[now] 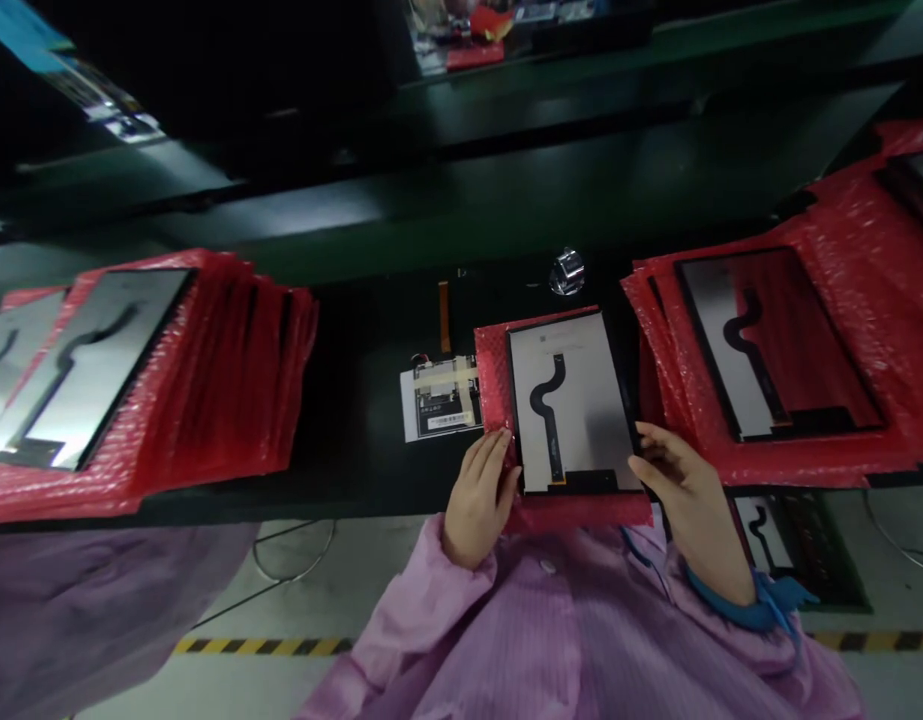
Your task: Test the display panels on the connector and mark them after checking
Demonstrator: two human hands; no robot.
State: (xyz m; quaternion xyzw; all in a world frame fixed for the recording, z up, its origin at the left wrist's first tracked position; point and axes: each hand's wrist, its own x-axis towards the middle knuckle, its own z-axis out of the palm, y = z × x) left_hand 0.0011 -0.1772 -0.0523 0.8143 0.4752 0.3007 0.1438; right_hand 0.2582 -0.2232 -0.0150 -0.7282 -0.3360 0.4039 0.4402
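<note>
While a silver-grey rectangular display panel with a thin black border (592, 405) is lying on a piece of red bubble wrap (493, 370) at the near edge of the black tabletop (356, 420), two bare hands are flanking its lower end. Dark, curving ribbon cable (545, 405) is snaking down its left half. Left hand (476, 500) is resting at the lower left edge, fingers close together, thumb standing apart; cannot tell if it is clamping. Right hand (690, 500) is touching the lower right edge, thumb and forefinger standing apart; cannot tell whether the hidden fingers are gripping. Blue band (753, 605) is circling that wrist.

Just left, a dark circuit board crossed with pale tape (438, 400) is lying on a white sheet (409, 410), an orange-brown flat strip (444, 315) extending beyond it. Shiny round roll (567, 272) is sitting past the panel's far edge. Rightward, a red bubble-wrap pile (843, 260) is bearing another black-edged panel (783, 345). Far left, a red bubble-wrap stack (228, 380) is carrying two silvery panels (101, 360).
</note>
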